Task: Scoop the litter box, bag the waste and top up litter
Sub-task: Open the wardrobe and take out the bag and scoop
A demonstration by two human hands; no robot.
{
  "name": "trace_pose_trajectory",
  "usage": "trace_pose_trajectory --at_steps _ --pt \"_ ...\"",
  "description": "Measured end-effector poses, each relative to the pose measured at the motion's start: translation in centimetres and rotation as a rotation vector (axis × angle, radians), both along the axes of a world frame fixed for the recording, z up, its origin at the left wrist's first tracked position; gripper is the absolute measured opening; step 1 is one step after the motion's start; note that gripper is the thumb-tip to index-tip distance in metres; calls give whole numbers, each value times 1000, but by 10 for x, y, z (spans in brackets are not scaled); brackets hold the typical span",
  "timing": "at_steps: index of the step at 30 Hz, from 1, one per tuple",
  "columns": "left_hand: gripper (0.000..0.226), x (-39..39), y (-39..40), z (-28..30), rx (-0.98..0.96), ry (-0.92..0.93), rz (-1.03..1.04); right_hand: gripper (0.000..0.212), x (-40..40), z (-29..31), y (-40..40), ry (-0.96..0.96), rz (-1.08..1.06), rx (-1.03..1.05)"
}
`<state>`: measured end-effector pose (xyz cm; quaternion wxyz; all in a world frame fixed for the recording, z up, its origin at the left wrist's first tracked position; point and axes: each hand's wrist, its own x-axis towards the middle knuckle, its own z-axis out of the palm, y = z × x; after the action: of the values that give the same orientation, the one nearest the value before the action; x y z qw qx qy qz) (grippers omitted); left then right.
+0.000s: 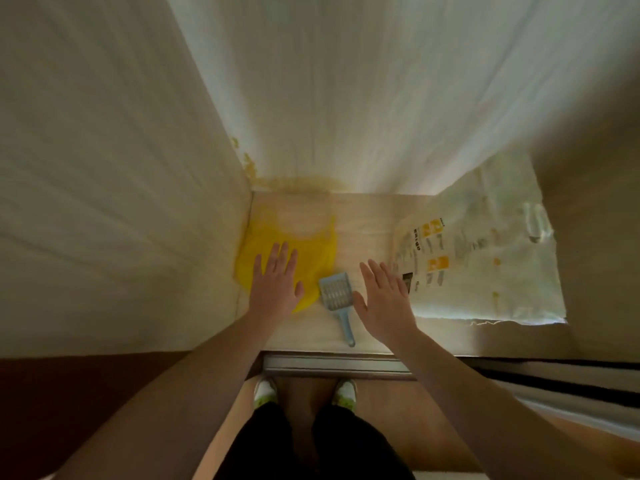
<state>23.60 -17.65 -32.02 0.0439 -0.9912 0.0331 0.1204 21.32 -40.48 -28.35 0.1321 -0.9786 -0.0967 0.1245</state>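
A pale blue slotted litter scoop [336, 299] lies flat on the light floor, handle pointing toward me. Left of it lies a flat yellow plastic bag [311, 251], pressed against the wall. At the right a large white litter sack [485, 251] with yellow and black print lies on its side. My left hand [276, 282] hovers over the yellow bag with fingers spread, holding nothing. My right hand [384, 296] is spread in the air between the scoop and the sack, also holding nothing. No litter box is in view.
Pale walls close in on the left and behind the floor patch; the back wall's base has a yellowish stain [298, 183]. A metal door sill [332, 363] crosses in front of my feet in white shoes [266, 393]. A sliding door track [554, 379] runs off right.
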Motion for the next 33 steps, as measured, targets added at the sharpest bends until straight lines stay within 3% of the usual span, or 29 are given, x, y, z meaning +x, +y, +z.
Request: trace_pose_trajectory --at_steps 6,9,16,22,27,33 --pt "74 -10 25 -46 70 93 68 66 5 -77 26 349 -141 194" --pt "76 -14 35 -67 54 159 127 70 1 -109 34 505 -281 199" --pt "73 -32 36 -116 7 341 252 86 -9 -168 31 663 -615 111" --pt "71 -29 29 -137 -380 333 549 64 -11 -207 21 583 -649 126" --pt "67 -19 28 -141 -746 296 920 38 -4 -219 26 546 -619 285" --pt "55 -4 24 -138 -1169 224 1295 38 -2 -219 40 586 -716 406"
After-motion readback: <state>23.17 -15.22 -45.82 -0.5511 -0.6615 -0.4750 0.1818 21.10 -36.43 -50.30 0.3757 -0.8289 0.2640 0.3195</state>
